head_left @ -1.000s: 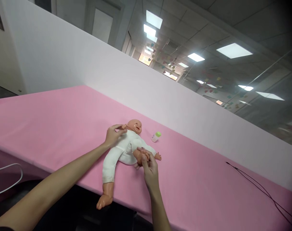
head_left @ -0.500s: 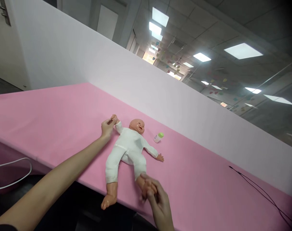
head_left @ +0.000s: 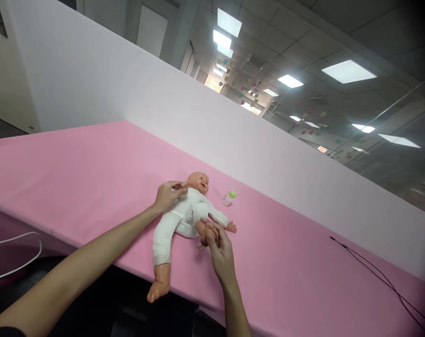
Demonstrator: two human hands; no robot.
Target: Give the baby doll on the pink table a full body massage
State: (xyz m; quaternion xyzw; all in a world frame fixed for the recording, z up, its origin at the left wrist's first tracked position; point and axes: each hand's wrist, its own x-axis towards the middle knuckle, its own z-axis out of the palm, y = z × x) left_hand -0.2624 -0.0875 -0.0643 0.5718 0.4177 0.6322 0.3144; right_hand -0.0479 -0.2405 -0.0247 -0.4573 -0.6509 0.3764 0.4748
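Plastic baby doll in white onesie point(head_left: 186, 217) is lying here. My left hand point(head_left: 167, 197) is clamping its arm point(head_left: 183, 186), my right hand point(head_left: 217, 248) its foot point(head_left: 204, 232).

Rectangular ceiling light panels point(head_left: 349, 71) glare white at one o'clock, lighting the scene brightly and evenly from above. Only a faint, soft shadow lies beneath the baby doll point(head_left: 186, 217). The corners darken, most heavily at two and five o'clock. The wide lens bows and tilts the white partition point(head_left: 163, 93) toward the edges, while the pink tablecloth point(head_left: 75, 164) stays fairly sharp.
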